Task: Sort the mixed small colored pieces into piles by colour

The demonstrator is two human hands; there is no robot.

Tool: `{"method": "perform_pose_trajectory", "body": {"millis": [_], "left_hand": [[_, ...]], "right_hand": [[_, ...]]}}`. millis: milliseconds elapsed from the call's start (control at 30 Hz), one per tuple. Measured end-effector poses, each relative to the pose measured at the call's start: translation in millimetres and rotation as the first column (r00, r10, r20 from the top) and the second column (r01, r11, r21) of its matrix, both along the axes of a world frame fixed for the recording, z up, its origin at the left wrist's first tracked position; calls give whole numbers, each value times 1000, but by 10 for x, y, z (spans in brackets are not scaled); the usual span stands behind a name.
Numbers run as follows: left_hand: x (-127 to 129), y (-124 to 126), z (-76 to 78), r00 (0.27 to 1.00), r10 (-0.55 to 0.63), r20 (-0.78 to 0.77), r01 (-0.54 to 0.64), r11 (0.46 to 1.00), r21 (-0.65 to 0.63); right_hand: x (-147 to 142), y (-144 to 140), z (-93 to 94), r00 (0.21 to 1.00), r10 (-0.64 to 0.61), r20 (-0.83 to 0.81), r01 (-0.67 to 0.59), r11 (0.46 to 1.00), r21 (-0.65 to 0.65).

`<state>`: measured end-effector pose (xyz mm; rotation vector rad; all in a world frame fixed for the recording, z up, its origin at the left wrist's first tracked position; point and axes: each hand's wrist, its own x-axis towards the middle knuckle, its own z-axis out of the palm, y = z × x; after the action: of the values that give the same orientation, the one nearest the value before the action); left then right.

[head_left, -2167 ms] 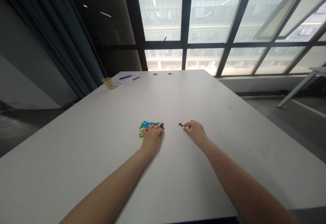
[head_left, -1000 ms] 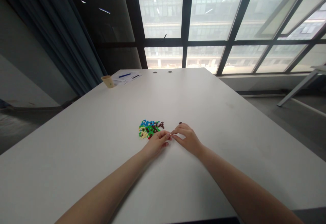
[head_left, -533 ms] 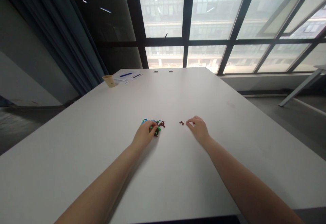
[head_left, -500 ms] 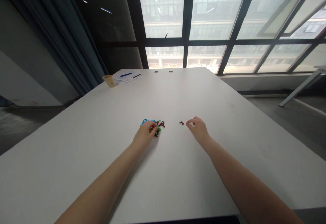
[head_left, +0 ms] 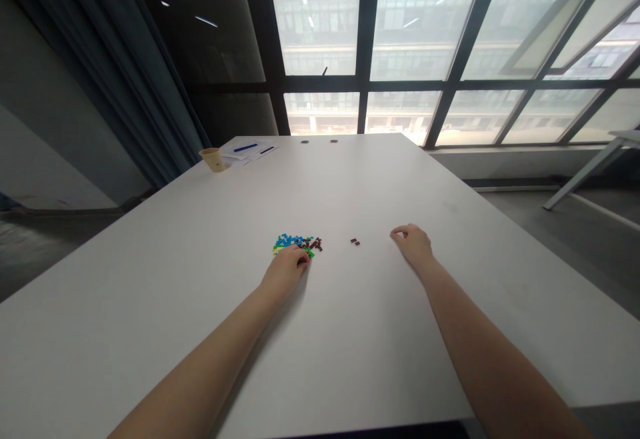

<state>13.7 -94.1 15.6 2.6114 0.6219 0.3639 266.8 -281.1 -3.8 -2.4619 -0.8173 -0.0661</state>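
Note:
A small pile of tiny coloured pieces, blue, green, yellow and brown, lies mid-table. My left hand rests at the pile's near edge with its fingers curled onto the pieces; whether it pinches one is hidden. Two small brown pieces lie apart to the right of the pile. My right hand rests on the white table further right, fingers loosely bent, fingertips on the surface, nothing visible in it.
A tan paper cup stands at the table's far left corner beside papers with a blue pen. Two round cable holes sit at the far edge. Large windows lie beyond; a table leg shows at right.
My right hand has moved right, away from the two brown pieces. My left hand has drawn back slightly to the pile's near edge, so more of the pile shows.

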Motion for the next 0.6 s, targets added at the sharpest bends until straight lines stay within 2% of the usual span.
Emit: {"method": "perform_pose_trajectory", "body": {"millis": [133, 300, 400, 500, 600], "left_hand": [[4, -10, -1, 1000, 0, 13, 0, 1000, 12], [0, -49, 31, 997, 1, 77, -1, 1000, -1], [1, -63, 55, 995, 15, 94, -14, 1000, -11], [8, -65, 71, 994, 25, 109, -21, 999, -34], [23, -70, 71, 986, 39, 164, -24, 996, -89]], "right_hand": [[8, 35, -52, 999, 38, -22, -38, 999, -14], [55, 33, -82, 997, 59, -52, -57, 998, 29], [49, 14, -67, 997, 62, -56, -62, 998, 0], [-10, 19, -47, 995, 82, -61, -84, 996, -42], [-54, 32, -42, 992, 113, -55, -114, 993, -28]]}}
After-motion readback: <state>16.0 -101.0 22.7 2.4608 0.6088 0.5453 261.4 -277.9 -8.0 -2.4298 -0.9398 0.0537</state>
